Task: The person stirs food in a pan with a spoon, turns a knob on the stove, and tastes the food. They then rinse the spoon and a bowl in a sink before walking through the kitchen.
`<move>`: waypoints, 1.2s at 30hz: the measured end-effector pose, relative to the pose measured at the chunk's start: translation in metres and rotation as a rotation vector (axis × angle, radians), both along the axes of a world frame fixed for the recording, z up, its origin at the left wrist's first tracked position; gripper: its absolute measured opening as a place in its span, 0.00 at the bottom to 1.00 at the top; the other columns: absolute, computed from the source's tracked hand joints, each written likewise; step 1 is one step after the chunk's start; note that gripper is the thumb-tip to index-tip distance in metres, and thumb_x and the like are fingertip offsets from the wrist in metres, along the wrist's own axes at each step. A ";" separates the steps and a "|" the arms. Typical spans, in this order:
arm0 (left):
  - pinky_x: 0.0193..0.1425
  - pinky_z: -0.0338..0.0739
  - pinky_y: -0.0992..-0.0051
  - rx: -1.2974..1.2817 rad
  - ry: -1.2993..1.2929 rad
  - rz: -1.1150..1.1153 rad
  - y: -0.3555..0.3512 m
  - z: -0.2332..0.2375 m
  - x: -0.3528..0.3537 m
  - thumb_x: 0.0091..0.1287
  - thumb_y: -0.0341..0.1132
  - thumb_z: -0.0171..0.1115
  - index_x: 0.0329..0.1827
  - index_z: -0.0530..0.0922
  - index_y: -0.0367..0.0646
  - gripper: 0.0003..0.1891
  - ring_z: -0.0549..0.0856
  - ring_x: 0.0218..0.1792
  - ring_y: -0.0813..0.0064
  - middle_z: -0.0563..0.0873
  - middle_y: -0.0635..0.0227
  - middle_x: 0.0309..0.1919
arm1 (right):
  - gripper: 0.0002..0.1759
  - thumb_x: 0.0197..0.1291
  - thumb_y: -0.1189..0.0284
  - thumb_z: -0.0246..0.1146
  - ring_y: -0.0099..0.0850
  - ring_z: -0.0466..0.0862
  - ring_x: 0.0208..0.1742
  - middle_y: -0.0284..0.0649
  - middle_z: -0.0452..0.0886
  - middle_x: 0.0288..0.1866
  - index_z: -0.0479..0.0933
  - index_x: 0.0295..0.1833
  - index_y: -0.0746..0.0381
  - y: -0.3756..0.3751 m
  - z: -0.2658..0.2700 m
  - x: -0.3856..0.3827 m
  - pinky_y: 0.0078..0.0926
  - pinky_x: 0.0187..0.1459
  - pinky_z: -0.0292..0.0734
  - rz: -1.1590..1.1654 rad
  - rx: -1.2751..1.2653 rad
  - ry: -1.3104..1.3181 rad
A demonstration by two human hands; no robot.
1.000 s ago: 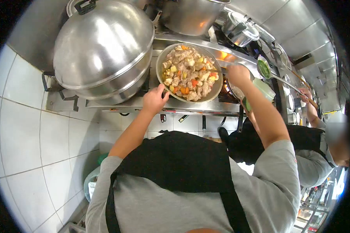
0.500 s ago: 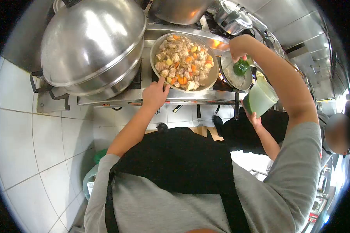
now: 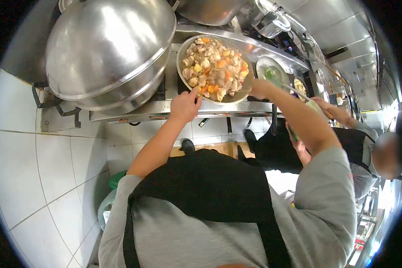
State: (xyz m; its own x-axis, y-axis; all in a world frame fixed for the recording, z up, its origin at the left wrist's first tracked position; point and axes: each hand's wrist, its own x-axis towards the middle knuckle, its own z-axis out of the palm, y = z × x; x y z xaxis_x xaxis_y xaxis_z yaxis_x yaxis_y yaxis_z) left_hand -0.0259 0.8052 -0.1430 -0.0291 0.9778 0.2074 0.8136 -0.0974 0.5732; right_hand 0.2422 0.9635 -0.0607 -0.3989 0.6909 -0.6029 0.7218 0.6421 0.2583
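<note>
A wide round pan on the stove holds chunks of meat with carrot and other diced vegetables. My left hand grips its near-left rim, fingers closed on the edge. At the pan's right rim, my right hand is closed, somewhat blurred. What looks like a thin handle runs from it over the food; the utensil's head cannot be made out. Just beyond my right hand, a smaller pan contains something pale and green. My right forearm partly hides that pan's near side.
A large domed steel pot stands to the left, another steel pot behind. On the right, a co-worker's hand holds a long utensil near the smaller pan; the other hand is beside a pale container, mostly hidden by my arm.
My right hand has come down and left from above the smaller pan to the big pan's rim. The big pan shifted slightly right. The co-worker's container is now mostly hidden; a second co-worker's hand shows.
</note>
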 end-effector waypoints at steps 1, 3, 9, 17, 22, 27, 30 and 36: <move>0.30 0.78 0.58 0.024 -0.016 -0.005 0.000 0.001 -0.001 0.64 0.44 0.57 0.47 0.74 0.50 0.13 0.83 0.27 0.55 0.81 0.56 0.24 | 0.13 0.54 0.69 0.58 0.46 0.84 0.44 0.51 0.84 0.41 0.82 0.42 0.61 -0.023 0.001 -0.004 0.43 0.44 0.80 -0.084 0.046 0.043; 0.29 0.77 0.57 0.072 -0.032 -0.017 0.000 -0.001 -0.002 0.63 0.44 0.57 0.42 0.73 0.49 0.11 0.83 0.26 0.54 0.81 0.57 0.23 | 0.14 0.56 0.67 0.56 0.46 0.84 0.47 0.51 0.83 0.43 0.82 0.43 0.63 -0.044 -0.027 -0.013 0.42 0.47 0.79 -0.249 0.156 0.140; 0.29 0.77 0.55 0.082 -0.032 -0.019 0.000 -0.002 -0.004 0.62 0.45 0.59 0.39 0.72 0.49 0.12 0.83 0.25 0.53 0.81 0.57 0.23 | 0.18 0.57 0.59 0.60 0.47 0.83 0.49 0.49 0.83 0.45 0.81 0.43 0.62 -0.028 -0.062 -0.025 0.42 0.50 0.78 -0.600 0.322 0.394; 0.30 0.78 0.55 0.046 -0.020 -0.026 0.001 -0.001 -0.007 0.63 0.47 0.57 0.41 0.71 0.48 0.14 0.83 0.27 0.52 0.82 0.55 0.26 | 0.18 0.52 0.58 0.61 0.45 0.83 0.45 0.48 0.84 0.41 0.82 0.45 0.56 -0.030 -0.012 -0.007 0.41 0.48 0.76 -0.536 0.353 0.443; 0.31 0.78 0.56 0.031 -0.009 0.002 0.000 0.002 -0.007 0.63 0.47 0.58 0.43 0.71 0.47 0.15 0.84 0.28 0.52 0.83 0.55 0.26 | 0.18 0.55 0.57 0.60 0.44 0.83 0.47 0.49 0.84 0.44 0.81 0.45 0.58 -0.037 0.040 -0.015 0.42 0.49 0.77 -0.462 0.374 0.283; 0.28 0.79 0.59 0.075 0.005 0.021 0.004 -0.011 -0.008 0.62 0.47 0.60 0.45 0.71 0.43 0.18 0.84 0.26 0.54 0.82 0.55 0.26 | 0.13 0.57 0.63 0.58 0.45 0.84 0.42 0.48 0.84 0.39 0.81 0.42 0.57 -0.026 0.085 -0.018 0.44 0.44 0.79 -0.267 0.514 0.135; 0.27 0.80 0.61 0.057 0.052 0.029 0.002 -0.007 -0.008 0.62 0.48 0.61 0.46 0.70 0.42 0.20 0.84 0.26 0.55 0.82 0.56 0.26 | 0.10 0.58 0.66 0.58 0.44 0.85 0.40 0.47 0.84 0.37 0.81 0.42 0.56 -0.016 0.106 -0.025 0.42 0.41 0.79 -0.022 0.631 0.089; 0.29 0.80 0.61 0.025 0.071 0.057 -0.003 0.001 -0.009 0.62 0.48 0.61 0.47 0.68 0.43 0.20 0.85 0.28 0.55 0.82 0.56 0.29 | 0.10 0.57 0.71 0.56 0.41 0.86 0.40 0.43 0.84 0.36 0.80 0.43 0.54 0.002 0.150 -0.052 0.41 0.38 0.81 0.083 0.687 -0.121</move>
State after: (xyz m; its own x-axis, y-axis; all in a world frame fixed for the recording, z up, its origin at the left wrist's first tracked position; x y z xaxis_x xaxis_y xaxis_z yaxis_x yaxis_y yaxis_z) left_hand -0.0344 0.8024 -0.1421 -0.0685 0.9694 0.2357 0.8567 -0.0639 0.5119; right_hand 0.1905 0.9659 0.0895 -0.4240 0.9017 -0.0841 0.6181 0.3560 0.7008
